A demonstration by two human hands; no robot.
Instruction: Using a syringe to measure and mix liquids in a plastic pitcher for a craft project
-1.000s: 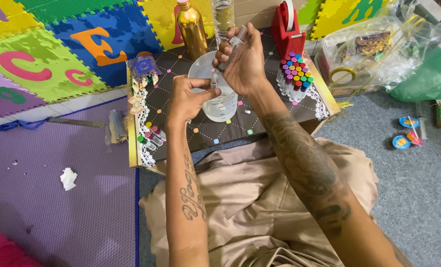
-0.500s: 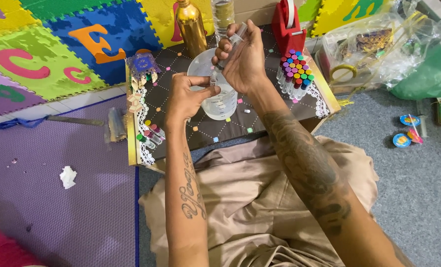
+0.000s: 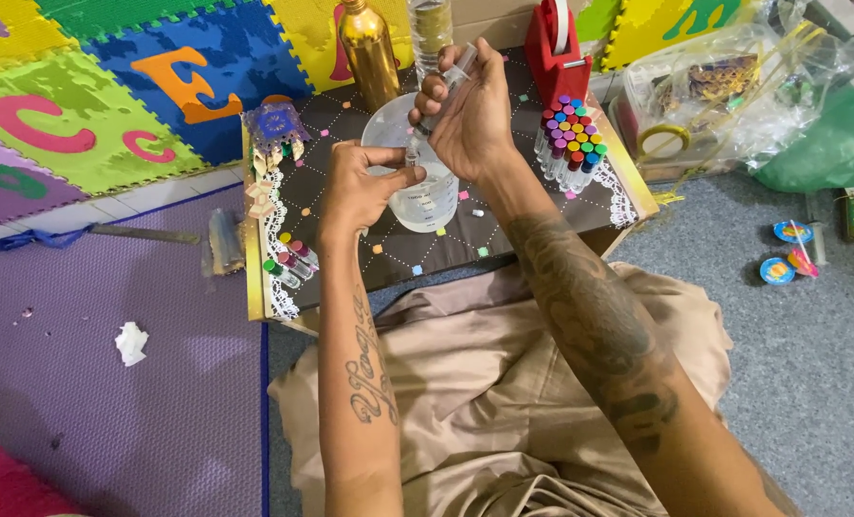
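Note:
My right hand (image 3: 465, 115) grips a clear plastic syringe (image 3: 443, 91), tilted with its tip pointing down and left. My left hand (image 3: 358, 187) pinches something small and clear, perhaps a vial, at the syringe's tip; what it is stays hidden by the fingers. Both hands hover over a clear plastic cup (image 3: 417, 187) holding clear liquid. The cup stands on a small dark low table (image 3: 350, 239) with coloured dots and white lace edging.
A rack of vials with coloured caps (image 3: 569, 144) stands right of the cup. A gold bottle (image 3: 370, 53), a clear bottle (image 3: 430, 24) and a red tape dispenser (image 3: 553, 38) line the table's far edge. Several loose vials (image 3: 288, 260) lie at its left. Plastic bags (image 3: 733, 86) sit at right.
The hands stay together over the cup; the right hand has shifted slightly on the syringe. Nothing else has visibly moved.

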